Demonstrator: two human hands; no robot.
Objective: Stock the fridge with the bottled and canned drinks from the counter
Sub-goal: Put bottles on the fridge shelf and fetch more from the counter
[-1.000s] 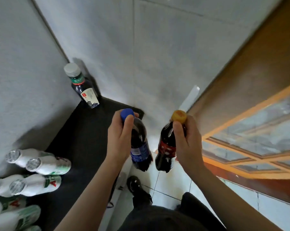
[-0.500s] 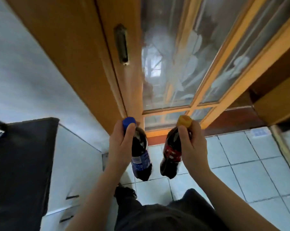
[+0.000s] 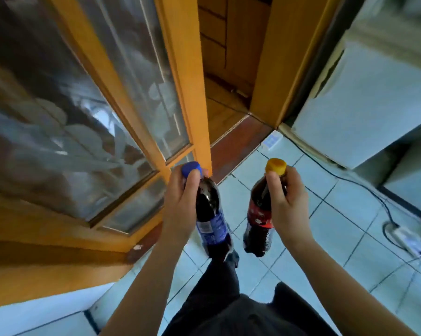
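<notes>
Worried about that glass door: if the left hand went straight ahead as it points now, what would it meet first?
Probably the door's wooden frame, just ahead of the left hand and its blue-capped bottle; depth is unclear.

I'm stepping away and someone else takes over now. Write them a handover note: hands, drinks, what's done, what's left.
Left hand grips the blue-capped, blue-labelled dark plastic soda bottle by the neck.
Right hand grips the yellow-capped, red-labelled dark plastic soda bottle likewise.
Both hang above the pale tiled floor. No other drinks in view.
The pale fridge stands ahead to the right, apparently closed.
Done: two bottles in hand.
Left: open the fridge, shelve both. Mind the white power strip on the floor.
</notes>
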